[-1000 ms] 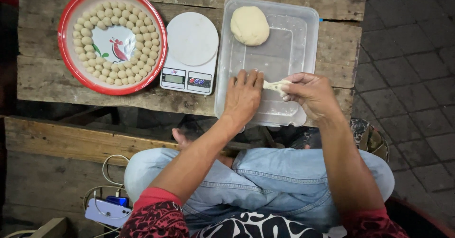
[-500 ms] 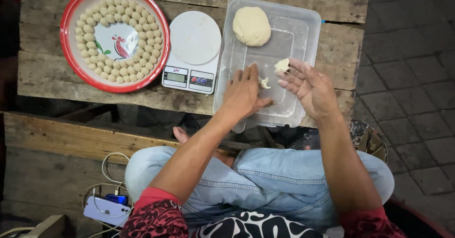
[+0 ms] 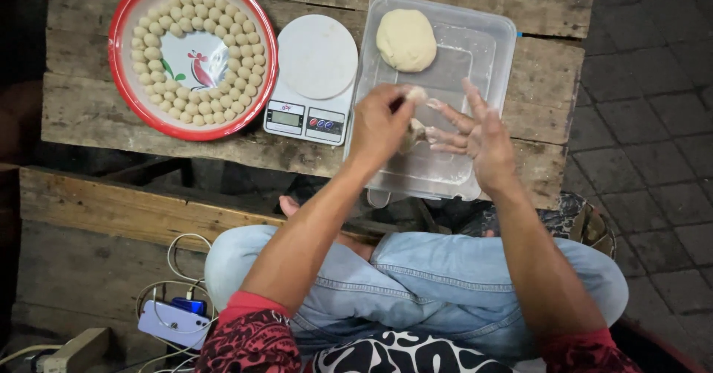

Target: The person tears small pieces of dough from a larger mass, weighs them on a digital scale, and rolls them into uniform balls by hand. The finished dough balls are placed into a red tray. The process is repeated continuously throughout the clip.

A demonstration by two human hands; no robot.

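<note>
My left hand [image 3: 380, 124] pinches a small dough piece [image 3: 417, 93] at its fingertips above a clear plastic container [image 3: 490, 39]. Just right of it, my right hand [image 3: 479, 135] is held flat with the fingers spread. Another small bit of dough [image 3: 414, 132] lies between the two hands at the right fingertips; whether it is held I cannot tell. A large pale dough lump [image 3: 405, 40] rests in the far end of the container.
A white digital kitchen scale [image 3: 316, 76] stands left of the container on the rough wooden table [image 3: 82, 113]. Further left is a red-rimmed plate [image 3: 122, 83] ringed with several small dough balls. A phone and cables [image 3: 174, 321] lie on the floor at lower left.
Both hands have risen off the container floor. The left hand, earlier flat on the container, now pinches a dough piece. The right hand has opened its fingers.
</note>
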